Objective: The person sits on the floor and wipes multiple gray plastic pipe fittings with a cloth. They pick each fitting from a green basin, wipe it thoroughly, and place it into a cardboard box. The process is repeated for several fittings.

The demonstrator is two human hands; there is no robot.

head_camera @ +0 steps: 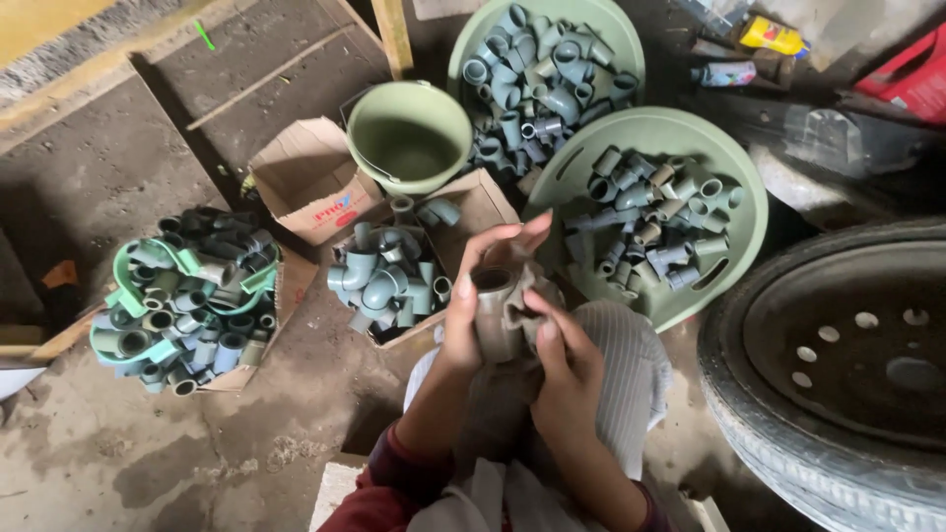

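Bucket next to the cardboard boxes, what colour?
Pale green bucket, inside and out; head view shows it clearly.

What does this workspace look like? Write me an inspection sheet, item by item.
Surface: bare, stained concrete floor.
Job's things: grey pipe fitting held with a brownish cloth around it.
Clutter: two green basins of fittings, an empty green bucket, a cardboard box of fittings, a broken green basket of fittings, an open empty carton.
Grippers: left hand grips the fitting; right hand presses the cloth on it.
Cables: nothing seen.
Surroundings: tyre on a wheel rim at right, wooden planks, bottles and a red container at top right.
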